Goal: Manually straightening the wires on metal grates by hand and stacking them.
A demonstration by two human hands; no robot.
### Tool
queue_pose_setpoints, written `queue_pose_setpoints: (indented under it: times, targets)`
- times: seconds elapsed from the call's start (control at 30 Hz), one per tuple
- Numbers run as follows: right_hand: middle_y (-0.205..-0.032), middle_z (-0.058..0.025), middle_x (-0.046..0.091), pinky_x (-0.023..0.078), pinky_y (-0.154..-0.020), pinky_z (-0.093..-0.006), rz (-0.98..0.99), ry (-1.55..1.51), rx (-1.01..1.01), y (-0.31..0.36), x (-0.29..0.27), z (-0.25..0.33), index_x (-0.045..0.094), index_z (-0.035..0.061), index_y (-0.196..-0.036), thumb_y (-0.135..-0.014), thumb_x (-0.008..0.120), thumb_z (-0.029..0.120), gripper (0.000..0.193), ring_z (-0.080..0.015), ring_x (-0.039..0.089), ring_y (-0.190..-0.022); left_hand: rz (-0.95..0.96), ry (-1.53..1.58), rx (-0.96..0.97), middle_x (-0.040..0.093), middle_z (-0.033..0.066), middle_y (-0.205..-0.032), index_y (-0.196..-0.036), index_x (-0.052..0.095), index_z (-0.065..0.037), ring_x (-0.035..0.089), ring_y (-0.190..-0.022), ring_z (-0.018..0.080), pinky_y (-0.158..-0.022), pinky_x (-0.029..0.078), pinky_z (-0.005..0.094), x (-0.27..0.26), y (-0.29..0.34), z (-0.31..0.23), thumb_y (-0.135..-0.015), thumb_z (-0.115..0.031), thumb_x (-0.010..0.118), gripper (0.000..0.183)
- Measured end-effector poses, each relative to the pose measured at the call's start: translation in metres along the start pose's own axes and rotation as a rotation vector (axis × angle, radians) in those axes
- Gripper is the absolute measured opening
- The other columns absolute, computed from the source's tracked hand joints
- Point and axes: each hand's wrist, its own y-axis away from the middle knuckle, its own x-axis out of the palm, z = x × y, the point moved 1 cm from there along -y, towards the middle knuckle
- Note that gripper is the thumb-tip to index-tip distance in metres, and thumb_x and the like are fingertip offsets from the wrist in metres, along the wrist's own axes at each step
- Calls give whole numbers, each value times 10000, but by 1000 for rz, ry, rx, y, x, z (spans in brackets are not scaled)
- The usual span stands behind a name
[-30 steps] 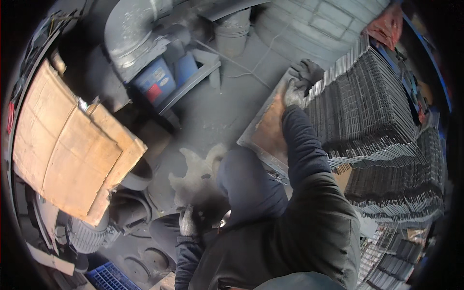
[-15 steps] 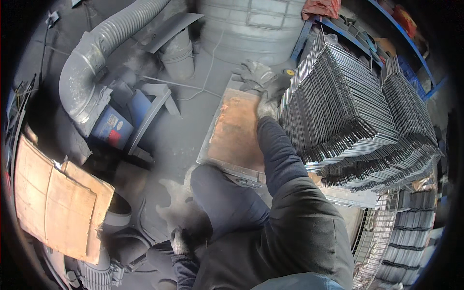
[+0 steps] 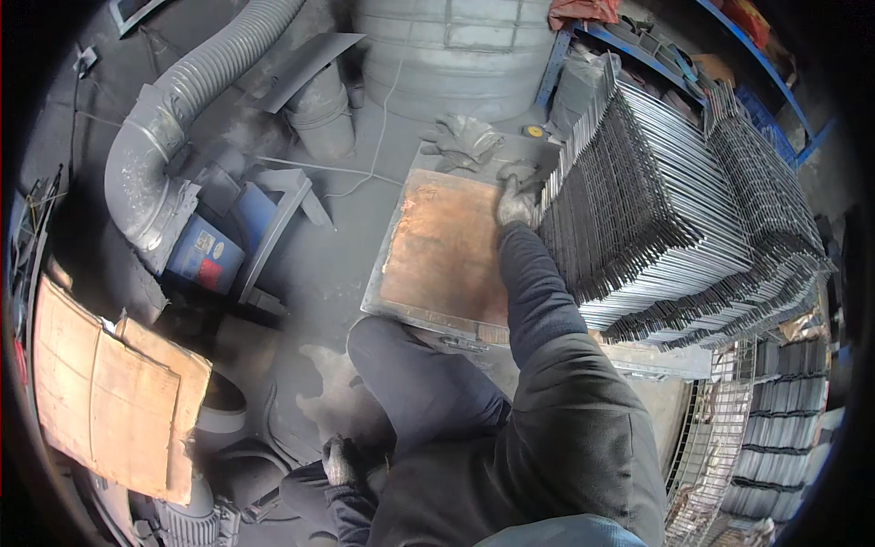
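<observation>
My right hand [image 3: 518, 202], in a grey glove, reaches forward between a flat, brown-topped board [image 3: 447, 242] and a tall stack of dark wire racks [image 3: 629, 182]. Its thumb and fingers look apart, and nothing shows in its grasp. The hand lies close to the stack's left side; whether it touches the racks I cannot tell. A pair of loose grey gloves [image 3: 462, 141] lies beyond the board. Low in the view, my left hand [image 3: 338, 461], also gloved, rests by my left leg, its fingers mostly hidden.
A ribbed grey duct [image 3: 146, 173] bends down at the left above a blue box [image 3: 205, 255]. Cardboard sheets [image 3: 109, 392] stand at the lower left. A bucket [image 3: 324, 123] and a large pale drum [image 3: 447, 64] are at the back. Blue shelving [image 3: 775, 73] runs along the right.
My right hand has shifted right, away from the board and closer to the rack stack, uncovering more of the board's right edge. The view has moved slightly. My left hand stays by my leg.
</observation>
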Motion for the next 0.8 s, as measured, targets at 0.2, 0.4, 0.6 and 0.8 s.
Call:
queue_pose_setpoints:
  times: [0.2,0.4,0.6,0.8]
  targets:
    - [-1679,-328,384,291,-1311,-452,30,-63,-102,5,7,-4,311,-53,-1662,-1045,582,590,932,-436,347,-1588,-1,-40,-12,694,184,-1205,-1354,601,-41,674,-969,332,-817,588,481,4,-2,3,-1025,-410,703,505]
    - [-1654,-324,421,310,-1298,-469,12,-102,-164,10,3,-5,437,-28,-1613,-1022,614,604,883,-451,366,-1569,5,-138,23,680,195,-1248,-1370,586,-79,680,-972,360,-764,618,517,-6,-17,12,-995,-393,715,506]
    - [-1580,-275,540,348,-1271,-470,141,-125,-268,16,-6,5,583,9,-1521,-1006,655,579,772,-419,465,-1511,15,-81,-44,660,193,-1263,-1411,549,-128,685,-962,379,-741,630,581,-12,-26,20,-998,-385,700,510]
    - [-1616,-227,515,321,-1274,-517,178,-78,-305,63,24,45,558,20,-1537,-1016,660,546,747,-386,424,-1541,28,-44,-108,658,158,-1202,-1394,558,-131,683,-953,350,-736,632,556,-9,-24,19,-1012,-413,701,495]
